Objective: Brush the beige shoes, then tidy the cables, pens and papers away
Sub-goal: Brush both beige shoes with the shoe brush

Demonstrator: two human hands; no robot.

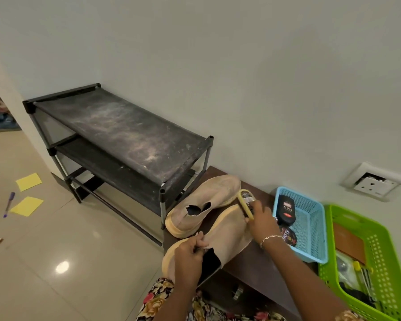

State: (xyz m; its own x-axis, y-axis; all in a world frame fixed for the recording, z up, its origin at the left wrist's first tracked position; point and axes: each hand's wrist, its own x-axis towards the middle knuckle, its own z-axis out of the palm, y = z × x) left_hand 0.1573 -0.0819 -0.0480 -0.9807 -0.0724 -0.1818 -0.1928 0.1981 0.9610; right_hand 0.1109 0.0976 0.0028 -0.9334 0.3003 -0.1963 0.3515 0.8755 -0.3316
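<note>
The near beige shoe (227, 235) lies on the brown bench (259, 267), heel end over the near edge, with the second shoe (206, 200) just beyond. The left hand (189, 253) pinches its collar. The right hand (262, 218) is curled round the yellow brush (245, 202) at the toe. A hard stroke could drag the shoe off the edge, or send the brush into the blue basket (310, 230) just right.

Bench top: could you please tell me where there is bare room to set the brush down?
A bare strip of bench lies between the near shoe and the blue basket, beside the right hand holding the brush. The rack's top shelf is bare too, though dusty. Crowded: the far shoe behind, the green basket at right.
</note>
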